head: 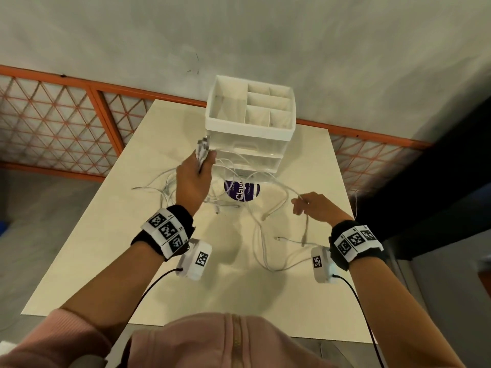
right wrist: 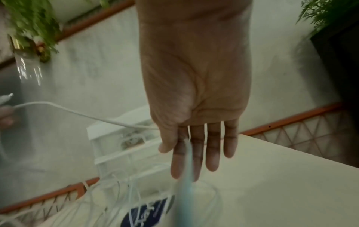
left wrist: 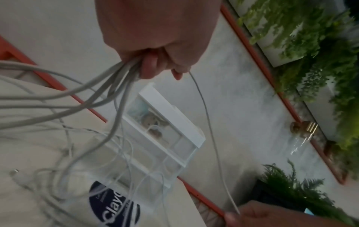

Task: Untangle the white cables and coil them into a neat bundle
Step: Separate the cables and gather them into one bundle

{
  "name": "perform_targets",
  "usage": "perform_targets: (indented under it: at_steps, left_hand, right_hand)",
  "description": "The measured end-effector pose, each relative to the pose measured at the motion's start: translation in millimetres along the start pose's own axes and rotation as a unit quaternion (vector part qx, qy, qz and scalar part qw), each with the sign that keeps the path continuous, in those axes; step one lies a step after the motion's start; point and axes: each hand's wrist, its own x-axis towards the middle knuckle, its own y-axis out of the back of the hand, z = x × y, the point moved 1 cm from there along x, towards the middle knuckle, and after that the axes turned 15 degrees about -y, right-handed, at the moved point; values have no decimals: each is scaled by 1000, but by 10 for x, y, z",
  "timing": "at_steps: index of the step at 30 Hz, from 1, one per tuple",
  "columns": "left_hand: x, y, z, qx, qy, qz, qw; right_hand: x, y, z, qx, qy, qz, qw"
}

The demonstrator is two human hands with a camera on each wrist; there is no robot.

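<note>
Gripping a bunch of cables [head: 204, 150] up high, left hand [head: 195, 179] fisted, right hand [head: 316, 205] pinching one strand near the organizer [head: 249, 123].

White drawer organizer [head: 249, 123] on cream table [head: 79, 261] — purple round label [head: 241, 191] before it.

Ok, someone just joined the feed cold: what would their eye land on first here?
Probably the left hand, raised over the table and gripping a fistful of white cables whose loose lengths spill in a tangle below it. Next, the right hand to the side, holding a single strand. Behind both stands a white drawer organizer with a round purple label lying in front of it.
</note>
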Motion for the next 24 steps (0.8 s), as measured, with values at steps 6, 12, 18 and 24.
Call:
perform_targets:
  at_steps: [6, 12, 18, 24]
  left_hand:
    - [-35, 79, -89, 27, 65, -23, 997]
    - [-2, 141, -157, 88, 98, -26, 991]
    - [-125, 154, -214, 194, 76, -87, 974]
    - [-253, 136, -335, 246, 79, -161, 952]
  right_hand:
    - [24, -51, -31, 91, -43, 22, 995]
    - [-53, -411, -420, 16, 20, -102, 994]
    - [43, -953, -622, -69, 29, -170, 983]
    - [432, -956, -189, -145, 16, 10, 989]
